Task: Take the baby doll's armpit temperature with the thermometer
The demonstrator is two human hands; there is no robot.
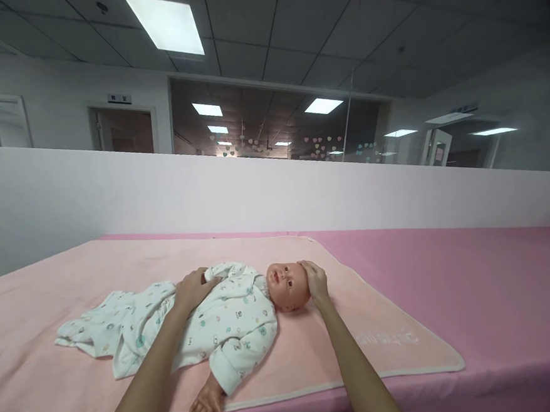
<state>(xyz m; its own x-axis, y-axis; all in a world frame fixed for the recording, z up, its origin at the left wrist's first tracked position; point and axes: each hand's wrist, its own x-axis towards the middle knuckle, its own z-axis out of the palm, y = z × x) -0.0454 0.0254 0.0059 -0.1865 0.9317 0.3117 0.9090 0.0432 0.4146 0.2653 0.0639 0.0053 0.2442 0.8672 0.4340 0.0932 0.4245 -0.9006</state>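
A baby doll (238, 315) in a white printed sleepsuit lies on its back, head to the right. My left hand (194, 291) rests over the doll's waist, thumb spread from the fingers; some fingertips are hidden beside the far sleeve's cuff. At the crown of the doll's head (283, 286), my right hand (315, 280) is cupped with its fingers curved round it. The doll's near hand (208, 402) sticks out of its sleeve toward the front edge. The trouser legs (118, 323) stretch flat to the left.
Under the doll is a peach blanket (366, 300) with pale edging, spread on a pink padded surface (488, 298). A white partition (274, 193) runs along the back. Behind it are a doorway (126, 130) and a large window (269, 121).
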